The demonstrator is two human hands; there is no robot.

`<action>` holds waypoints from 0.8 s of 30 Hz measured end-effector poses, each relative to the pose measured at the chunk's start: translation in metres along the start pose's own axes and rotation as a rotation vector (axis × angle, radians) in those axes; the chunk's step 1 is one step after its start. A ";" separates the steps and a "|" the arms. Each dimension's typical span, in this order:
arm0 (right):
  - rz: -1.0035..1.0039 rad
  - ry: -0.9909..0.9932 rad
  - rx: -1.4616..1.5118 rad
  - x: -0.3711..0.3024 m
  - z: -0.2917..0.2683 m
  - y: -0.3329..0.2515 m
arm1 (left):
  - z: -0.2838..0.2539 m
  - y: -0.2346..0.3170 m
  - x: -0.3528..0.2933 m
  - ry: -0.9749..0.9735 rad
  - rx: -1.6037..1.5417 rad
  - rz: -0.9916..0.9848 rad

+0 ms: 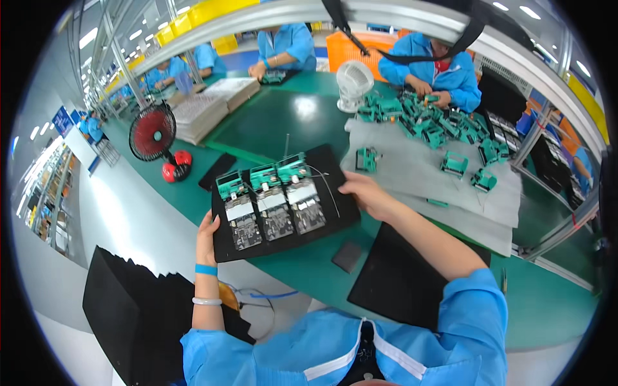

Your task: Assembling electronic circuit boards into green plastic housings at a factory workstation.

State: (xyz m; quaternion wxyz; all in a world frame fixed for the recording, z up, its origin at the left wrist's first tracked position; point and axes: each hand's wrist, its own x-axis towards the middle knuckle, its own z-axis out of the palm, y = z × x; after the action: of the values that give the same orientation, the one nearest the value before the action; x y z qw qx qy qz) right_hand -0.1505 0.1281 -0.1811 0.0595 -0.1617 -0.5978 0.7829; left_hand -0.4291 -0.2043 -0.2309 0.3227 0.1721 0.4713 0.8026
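The left hand (206, 237) is partly closed on the left edge of a black board (346, 215), with its thumb up by the side. The right hand (368, 193) is partly closed too, and it grips the right edge, with its thumb near the top. So the hands have the black board between them, over the front of the green desk (302, 273). Three parts sit on it in a row, side by side: a left part (239, 209), a middle part (270, 196) and a right part (301, 193). Each one is green at the top, white in the middle and dark grey at the bottom. A thin wire bends down beside the right part. Near the right arm lie a small dark square (347, 256) and a big black mat (402, 276). Past the right hand is a pale sheet (405, 170) with a few loose green parts and a big green heap (438, 125). A person in blue (418, 59) has both hands there. A white fan (354, 82) stands near the heap, and a red and black fan (152, 134) stands far to the left.
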 end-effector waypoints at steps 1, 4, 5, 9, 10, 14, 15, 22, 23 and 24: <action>-0.023 -0.002 -0.007 0.026 -0.006 0.003 | -0.007 -0.003 0.010 -0.013 0.003 0.019; -0.153 0.214 0.282 0.065 -0.005 -0.012 | -0.009 -0.012 0.058 0.165 -0.106 0.073; -0.159 0.212 0.271 0.060 -0.001 -0.015 | -0.010 -0.017 0.080 0.161 -0.115 0.081; -0.060 0.047 -0.273 -0.007 0.009 -0.024 | -0.021 -0.038 0.200 0.497 -0.226 0.085; -0.154 0.070 -0.397 -0.030 0.001 -0.011 | -0.027 -0.041 0.234 0.545 -0.319 0.118; -0.200 0.466 -0.967 -0.145 -0.024 0.027 | 0.031 -0.038 0.358 0.789 -0.523 0.242; -0.168 0.579 -0.963 -0.172 -0.029 0.042 | 0.010 -0.037 0.384 0.865 -0.543 0.261; 0.058 0.916 -1.503 -0.269 -0.037 0.114 | 0.079 -0.131 0.443 0.665 1.801 0.388; 0.069 0.914 -1.488 -0.267 -0.041 0.111 | 0.080 -0.132 0.438 0.652 1.887 0.283; 0.099 0.915 -1.507 -0.264 -0.048 0.099 | 0.101 -0.131 0.434 0.603 1.930 0.249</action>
State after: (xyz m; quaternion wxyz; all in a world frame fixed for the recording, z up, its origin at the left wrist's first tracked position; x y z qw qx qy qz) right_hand 0.1237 0.0691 -0.2389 0.1365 -0.4811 -0.8650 0.0409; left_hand -0.6412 0.2018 -0.3067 -0.1719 0.1974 0.9579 0.1178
